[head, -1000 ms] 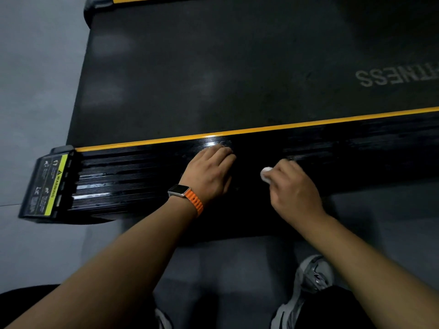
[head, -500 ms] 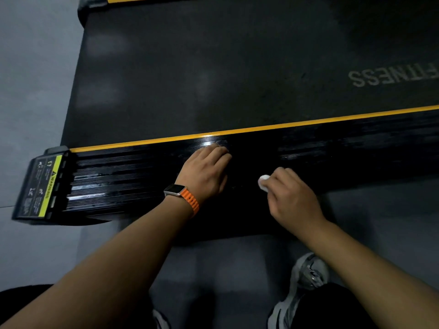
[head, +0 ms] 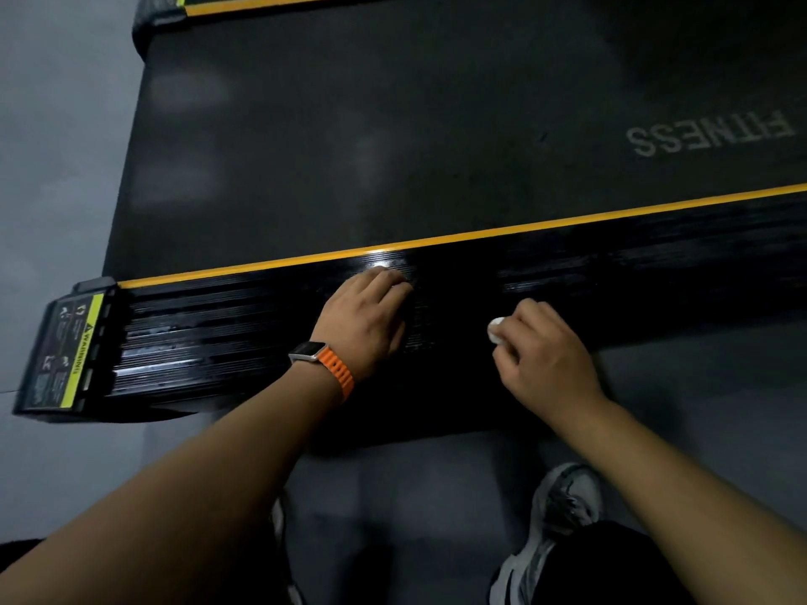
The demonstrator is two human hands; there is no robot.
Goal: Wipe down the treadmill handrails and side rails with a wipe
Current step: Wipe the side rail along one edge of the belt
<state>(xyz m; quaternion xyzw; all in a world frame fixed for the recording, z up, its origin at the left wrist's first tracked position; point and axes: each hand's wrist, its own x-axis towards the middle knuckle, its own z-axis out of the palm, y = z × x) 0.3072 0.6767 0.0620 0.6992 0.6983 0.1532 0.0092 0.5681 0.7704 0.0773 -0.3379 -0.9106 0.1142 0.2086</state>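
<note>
On the near side rail (head: 218, 342) of the treadmill, black and ribbed below a yellow stripe (head: 524, 231), the left hand (head: 367, 320) is rested with fingers lightly bent and nothing held, seemingly as a brace. Just to its right, a small balled white wipe (head: 495, 330) is pinched by the curled fingers and thumb of the right hand (head: 546, 355), low over the rail's near part. Wiping this rail is judged the step in hand. Strokes are best drawn along the ribs so the grooves are reached, with firm pressure, and the streaked stretch toward the left end cap (head: 65, 355) should be covered.
</note>
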